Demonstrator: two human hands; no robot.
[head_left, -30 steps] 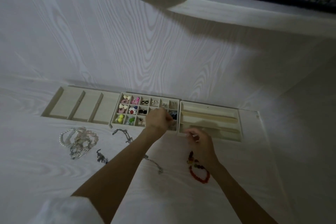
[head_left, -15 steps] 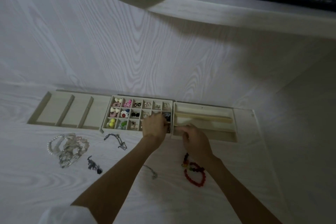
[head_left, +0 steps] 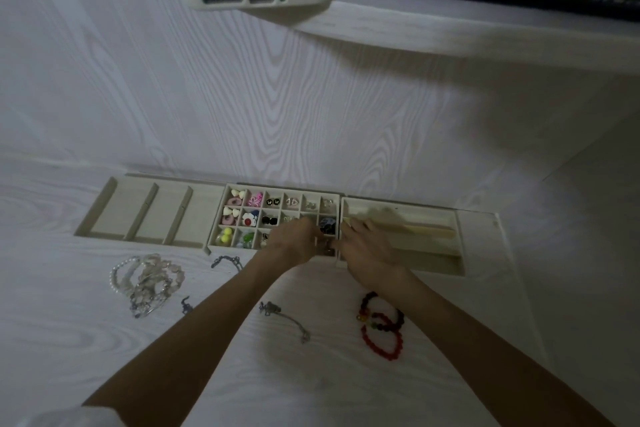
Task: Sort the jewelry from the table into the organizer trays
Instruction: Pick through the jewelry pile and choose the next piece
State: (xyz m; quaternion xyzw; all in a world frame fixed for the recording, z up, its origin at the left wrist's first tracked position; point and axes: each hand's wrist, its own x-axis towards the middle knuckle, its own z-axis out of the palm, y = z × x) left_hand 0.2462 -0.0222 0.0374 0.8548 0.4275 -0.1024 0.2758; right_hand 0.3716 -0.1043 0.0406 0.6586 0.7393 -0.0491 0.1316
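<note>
Left hand (head_left: 294, 241) and right hand (head_left: 367, 246) meet over the near right corner of the grid tray (head_left: 277, 215), fingers curled; grip contents too small to tell. Three trays in a row; two red bead bracelets (head_left: 382, 329) lie on the table (head_left: 311, 385) just behind the right wrist, a pale bracelet heap (head_left: 147, 282) well left.

three beige organizer trays (head_left: 152, 215) abreast, bracelets (head_left: 147, 282) scattered on table
</note>
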